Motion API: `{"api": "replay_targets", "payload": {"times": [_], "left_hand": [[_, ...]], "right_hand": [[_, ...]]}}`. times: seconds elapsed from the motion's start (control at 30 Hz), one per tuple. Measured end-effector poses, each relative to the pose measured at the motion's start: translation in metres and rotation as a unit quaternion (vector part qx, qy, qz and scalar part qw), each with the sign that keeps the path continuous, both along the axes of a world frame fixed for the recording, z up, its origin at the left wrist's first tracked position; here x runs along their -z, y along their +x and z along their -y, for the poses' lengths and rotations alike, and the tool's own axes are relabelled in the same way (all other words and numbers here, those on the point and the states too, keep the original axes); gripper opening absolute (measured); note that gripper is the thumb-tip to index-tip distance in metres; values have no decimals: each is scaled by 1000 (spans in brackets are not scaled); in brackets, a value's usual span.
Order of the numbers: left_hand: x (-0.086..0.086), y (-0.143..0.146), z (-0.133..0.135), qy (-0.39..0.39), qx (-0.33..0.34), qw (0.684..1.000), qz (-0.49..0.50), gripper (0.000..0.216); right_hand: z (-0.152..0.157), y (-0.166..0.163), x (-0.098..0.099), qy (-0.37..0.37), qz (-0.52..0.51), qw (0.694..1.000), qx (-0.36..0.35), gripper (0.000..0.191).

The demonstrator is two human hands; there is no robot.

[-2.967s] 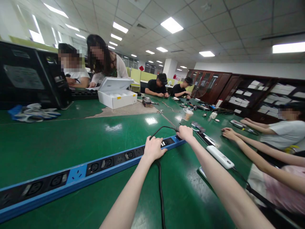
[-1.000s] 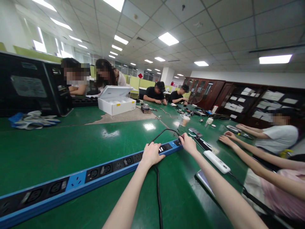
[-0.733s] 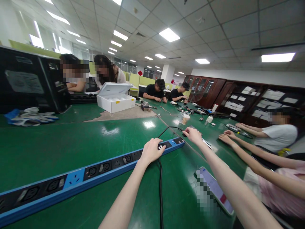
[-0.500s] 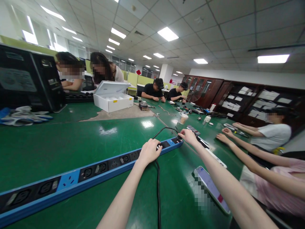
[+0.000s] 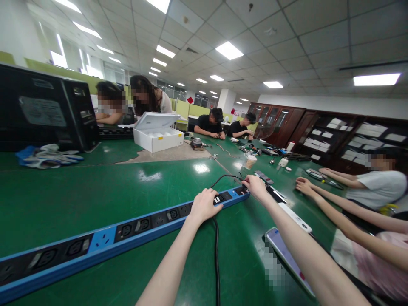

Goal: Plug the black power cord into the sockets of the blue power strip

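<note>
A long blue power strip (image 5: 105, 239) with black sockets lies slantwise across the green table. My left hand (image 5: 205, 206) is closed over its far part, fingers wrapped across the top and thumb at the near side. A black power cable (image 5: 217, 259) runs up from the bottom, passes by the strip under my left hand and arcs behind it towards my right hand (image 5: 256, 187). At the strip's far right end, my right fingers pinch the dark end of this cable, which they mostly cover.
Beside my right forearm lie a phone (image 5: 287, 259) and a white strip-shaped object (image 5: 295, 216). Further off are a plastic cup (image 5: 250, 161), an open white box (image 5: 159, 138), gloves (image 5: 49, 157) and a black computer case (image 5: 44, 108). Co-workers sit around the table, one with hands (image 5: 306, 189) at the right.
The whole view has shifted slightly, so things appear further right and lower. Both hands keep their places on the strip and at its end; my left fingers have moved slightly.
</note>
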State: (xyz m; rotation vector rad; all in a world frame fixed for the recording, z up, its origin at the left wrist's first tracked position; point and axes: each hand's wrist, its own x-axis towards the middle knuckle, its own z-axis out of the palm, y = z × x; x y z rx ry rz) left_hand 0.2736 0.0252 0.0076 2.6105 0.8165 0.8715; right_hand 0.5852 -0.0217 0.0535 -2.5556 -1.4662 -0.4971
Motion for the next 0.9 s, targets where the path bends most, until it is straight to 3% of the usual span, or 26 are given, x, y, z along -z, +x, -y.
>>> {"api": "replay_targets", "payload": {"times": [0.63, 0.9], "left_hand": [[-5, 0, 3, -18, 5, 1000, -8, 40], [-1, 2, 0, -11, 6, 1000, -6, 39]], "right_hand": [[-4, 11, -10, -10, -68, 998, 1, 37], [0, 6, -9, -23, -36, 999, 22, 39]]}}
